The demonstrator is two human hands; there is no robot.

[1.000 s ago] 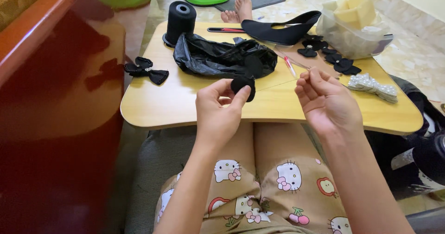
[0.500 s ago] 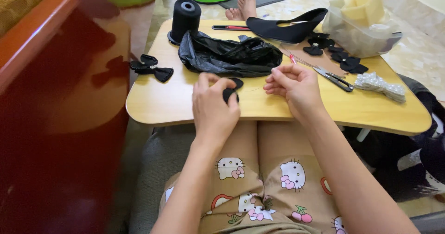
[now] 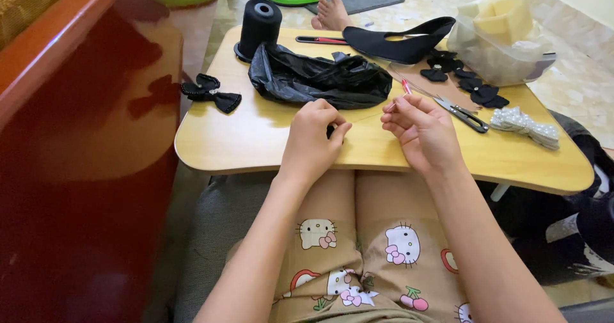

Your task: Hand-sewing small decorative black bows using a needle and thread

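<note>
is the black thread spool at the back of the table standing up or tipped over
Standing upright. The black thread spool rests on its wide base on the table, and its hollow top opening faces up.

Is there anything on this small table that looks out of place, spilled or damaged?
Nothing looks spilled or damaged. The only untidy thing is the crumpled black plastic bag lying open mid-table. The finished black bow sits alone near the table's left edge, and the snips lie open-side up beside the right hand.
</note>
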